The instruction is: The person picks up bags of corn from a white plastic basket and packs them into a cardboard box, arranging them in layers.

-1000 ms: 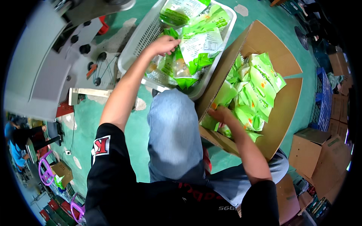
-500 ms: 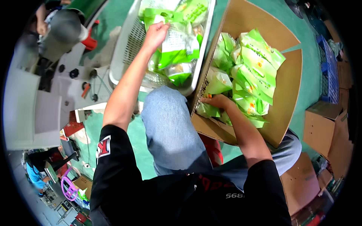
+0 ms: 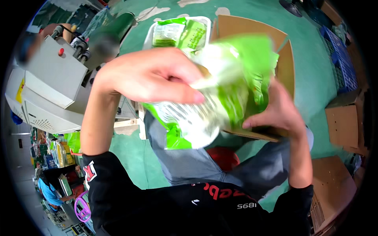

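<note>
Held up in front of me, blurred by motion, are green-and-white plastic food bags [image 3: 191, 118]; they overlap, so I cannot tell how many. My left hand [image 3: 153, 74] pinches them between thumb and fingers. On their right side, my right hand [image 3: 281, 108] curves with thumb and fingers apart, close to the bags and over the cardboard box [image 3: 285, 65]. Some of its fingers are hidden. More green bags show behind it in the box, mostly covered by the held ones. Further green-and-white packets [image 3: 169, 32] lie in the white plastic basket [image 3: 149, 39].
A white machine [image 3: 55, 70] stands at left beside a dark green roller-like part. At right are a blue plastic crate [image 3: 340, 57] and brown cartons [image 3: 342, 126]. A red stool [image 3: 223, 157] shows below my legs. Another person in blue [image 3: 49, 192] is at lower left.
My left hand has lifted bags out of the basket and brought them right, close to me. My right hand has risen from inside the box and moved right. My view has shifted.
</note>
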The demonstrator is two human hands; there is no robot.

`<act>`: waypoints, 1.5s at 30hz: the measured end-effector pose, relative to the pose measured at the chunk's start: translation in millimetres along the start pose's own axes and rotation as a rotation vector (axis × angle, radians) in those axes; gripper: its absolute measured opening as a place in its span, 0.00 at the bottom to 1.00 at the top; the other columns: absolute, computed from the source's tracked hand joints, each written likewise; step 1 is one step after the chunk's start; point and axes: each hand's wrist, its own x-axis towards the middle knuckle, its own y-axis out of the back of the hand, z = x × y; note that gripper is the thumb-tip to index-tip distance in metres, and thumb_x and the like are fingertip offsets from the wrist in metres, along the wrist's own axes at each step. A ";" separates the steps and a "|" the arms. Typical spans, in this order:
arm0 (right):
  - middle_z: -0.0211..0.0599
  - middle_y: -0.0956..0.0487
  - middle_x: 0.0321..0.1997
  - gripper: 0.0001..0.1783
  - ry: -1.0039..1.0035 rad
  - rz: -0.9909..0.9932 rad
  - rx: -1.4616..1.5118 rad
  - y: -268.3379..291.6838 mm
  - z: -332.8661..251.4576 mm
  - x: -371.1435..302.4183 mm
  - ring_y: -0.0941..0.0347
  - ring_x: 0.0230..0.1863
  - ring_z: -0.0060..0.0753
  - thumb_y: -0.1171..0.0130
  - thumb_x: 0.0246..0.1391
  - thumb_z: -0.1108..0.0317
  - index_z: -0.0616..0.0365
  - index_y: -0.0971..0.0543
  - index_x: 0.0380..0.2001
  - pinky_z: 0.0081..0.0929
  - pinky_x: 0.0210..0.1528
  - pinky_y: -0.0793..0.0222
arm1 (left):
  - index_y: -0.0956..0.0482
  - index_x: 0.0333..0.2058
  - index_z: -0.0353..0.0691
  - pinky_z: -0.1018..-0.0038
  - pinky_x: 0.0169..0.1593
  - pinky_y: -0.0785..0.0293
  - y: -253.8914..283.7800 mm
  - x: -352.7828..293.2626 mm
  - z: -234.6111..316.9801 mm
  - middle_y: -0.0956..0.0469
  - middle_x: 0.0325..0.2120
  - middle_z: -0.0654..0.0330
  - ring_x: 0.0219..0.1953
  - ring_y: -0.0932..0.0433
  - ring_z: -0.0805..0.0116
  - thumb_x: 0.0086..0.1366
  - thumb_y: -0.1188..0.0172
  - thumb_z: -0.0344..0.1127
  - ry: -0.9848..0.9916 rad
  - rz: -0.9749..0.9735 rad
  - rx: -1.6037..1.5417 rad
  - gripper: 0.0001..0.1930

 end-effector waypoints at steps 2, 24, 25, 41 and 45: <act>0.41 0.28 0.58 0.54 -0.371 -0.248 0.424 0.7 27.2 -42.3 0.35 0.61 0.36 0.21 0.30 0.59 0.64 0.37 0.61 0.32 0.63 0.41 | 0.35 0.18 0.33 0.67 0.22 0.45 -13.6 37.5 14.2 0.41 0.11 0.59 0.15 0.44 0.66 0.66 0.43 0.36 -0.076 -0.156 0.166 0.19; 0.53 0.20 0.44 0.31 -0.600 0.264 -0.450 -63.6 281.1 210.6 0.24 0.48 0.54 0.44 0.51 0.44 0.60 0.24 0.48 0.44 0.52 0.31 | 0.25 0.47 0.31 0.59 0.53 0.30 46.4 150.7 -129.0 0.23 0.42 0.43 0.48 0.25 0.47 0.63 0.48 0.41 0.058 0.844 0.361 0.20; 0.52 0.21 0.45 0.31 -0.482 0.377 -0.374 -72.4 300.3 225.6 0.25 0.49 0.54 0.45 0.51 0.44 0.60 0.24 0.47 0.44 0.52 0.31 | 0.28 0.51 0.30 0.60 0.57 0.33 45.5 178.1 -142.2 0.27 0.49 0.41 0.53 0.29 0.44 0.63 0.48 0.41 0.096 0.819 0.356 0.22; 0.65 0.26 0.51 0.39 -0.497 0.147 -0.082 -95.2 310.2 181.5 0.29 0.52 0.62 0.44 0.53 0.48 0.62 0.37 0.62 0.48 0.54 0.32 | 0.30 0.52 0.43 0.58 0.62 0.40 22.3 324.9 -295.0 0.31 0.54 0.48 0.61 0.36 0.51 0.57 0.40 0.44 0.227 1.203 0.298 0.25; 0.62 0.23 0.47 0.38 -0.427 0.152 -0.107 -94.3 372.0 190.3 0.26 0.50 0.60 0.44 0.53 0.51 0.65 0.35 0.61 0.46 0.54 0.31 | 0.29 0.41 0.41 0.56 0.54 0.35 6.4 351.7 -326.2 0.26 0.43 0.51 0.49 0.29 0.50 0.56 0.41 0.41 0.227 1.221 0.184 0.16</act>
